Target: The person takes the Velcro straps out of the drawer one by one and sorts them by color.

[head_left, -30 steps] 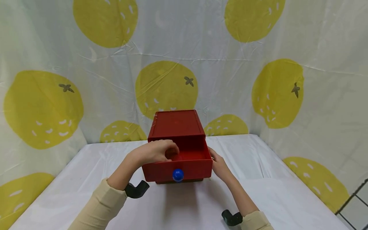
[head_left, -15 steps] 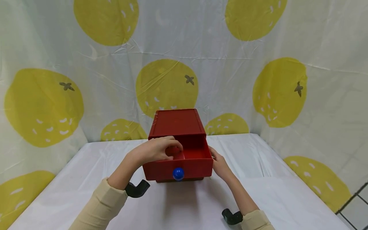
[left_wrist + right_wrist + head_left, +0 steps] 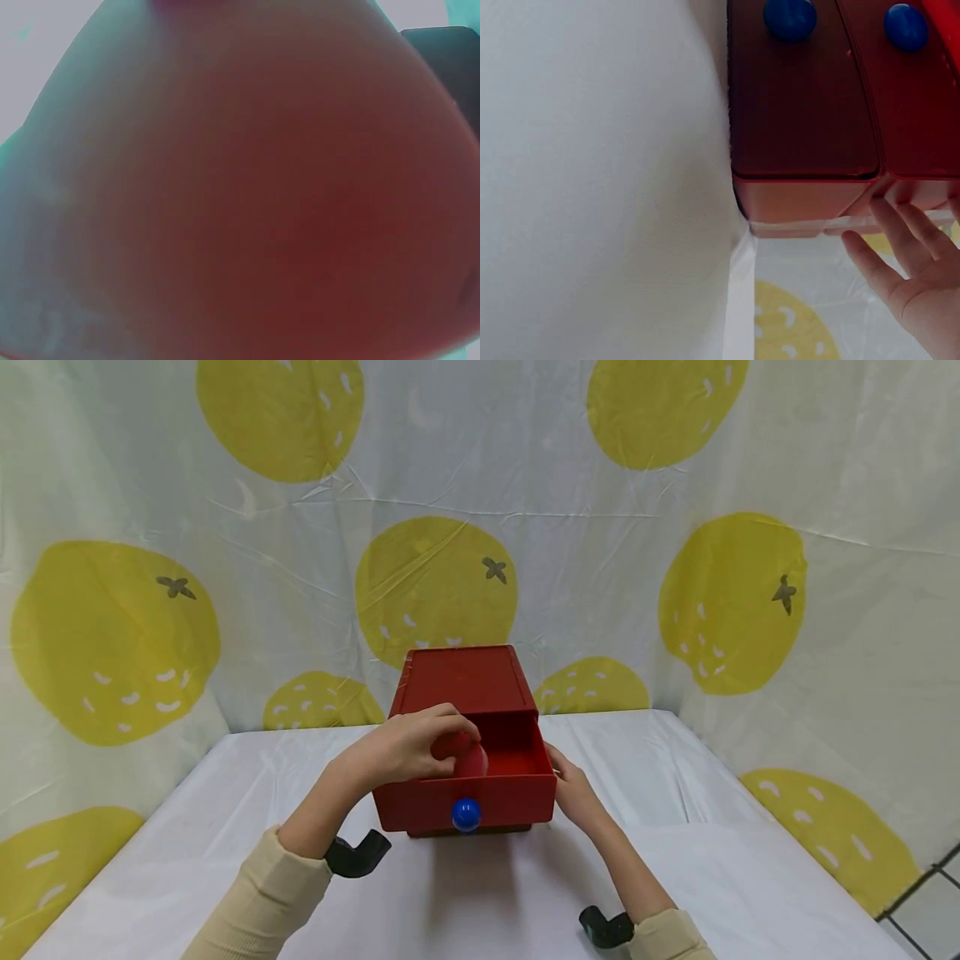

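A red drawer cabinet (image 3: 465,681) stands on the white-covered table, its upper drawer (image 3: 495,799) pulled out and bearing a blue knob (image 3: 466,815). Over the drawer's left part, my left hand (image 3: 420,745) pinches a pinkish-red rounded object (image 3: 472,760) between thumb and fingers; its kind is unclear, as the hand covers part of it. My right hand (image 3: 573,789) rests against the drawer's right side. In the right wrist view, that hand's fingers (image 3: 904,240) reach the drawer's side fairly straight. A blurred close surface fills the left wrist view.
Below the pulled-out drawer is a second drawer (image 3: 802,97) with its own blue knob (image 3: 790,19), pushed in. A white cloth (image 3: 337,902) covers the table. Behind hangs a curtain (image 3: 585,568) with yellow fruit prints. Each wrist wears a black mount (image 3: 357,854).
My left hand has risen slightly and shifted right inside the drawer, bringing the pinkish-red object up into view. My right hand stays against the drawer's side.
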{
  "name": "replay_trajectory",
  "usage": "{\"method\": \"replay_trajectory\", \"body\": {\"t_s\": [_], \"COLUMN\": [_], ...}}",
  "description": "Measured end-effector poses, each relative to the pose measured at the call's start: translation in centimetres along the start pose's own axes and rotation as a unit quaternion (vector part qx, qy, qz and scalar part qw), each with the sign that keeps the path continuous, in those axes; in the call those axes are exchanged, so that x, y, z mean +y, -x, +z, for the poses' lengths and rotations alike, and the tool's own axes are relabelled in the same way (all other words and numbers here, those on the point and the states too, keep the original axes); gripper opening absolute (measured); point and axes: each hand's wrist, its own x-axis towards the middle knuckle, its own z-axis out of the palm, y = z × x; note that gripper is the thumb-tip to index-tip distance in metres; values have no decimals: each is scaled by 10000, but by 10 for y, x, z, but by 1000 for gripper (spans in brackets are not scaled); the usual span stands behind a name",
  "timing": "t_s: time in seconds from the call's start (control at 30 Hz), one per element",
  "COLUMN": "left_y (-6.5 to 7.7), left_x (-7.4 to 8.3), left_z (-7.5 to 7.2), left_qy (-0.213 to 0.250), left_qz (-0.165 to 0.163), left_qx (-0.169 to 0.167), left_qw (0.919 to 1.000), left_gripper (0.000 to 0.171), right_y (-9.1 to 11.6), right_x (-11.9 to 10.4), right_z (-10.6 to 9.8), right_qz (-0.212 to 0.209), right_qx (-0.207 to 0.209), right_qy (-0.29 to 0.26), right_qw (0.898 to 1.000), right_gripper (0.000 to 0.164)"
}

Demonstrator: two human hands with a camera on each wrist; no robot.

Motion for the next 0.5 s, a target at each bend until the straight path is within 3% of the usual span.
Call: {"method": "replay_trajectory", "body": {"t_s": [0.5], "left_y": [5], "left_x": [4], "left_z": [-7], "left_qy": [-360], "left_qz": [230], "left_qx": [877], "left_qw": [9952], "left_gripper": [30], "right_y": [-1], "right_x": [-1], "right_z": [0], "right_qz": [41], "right_qx": [-68], "right_qy": [54], "right_qw": [10000], "right_gripper": [46]}}
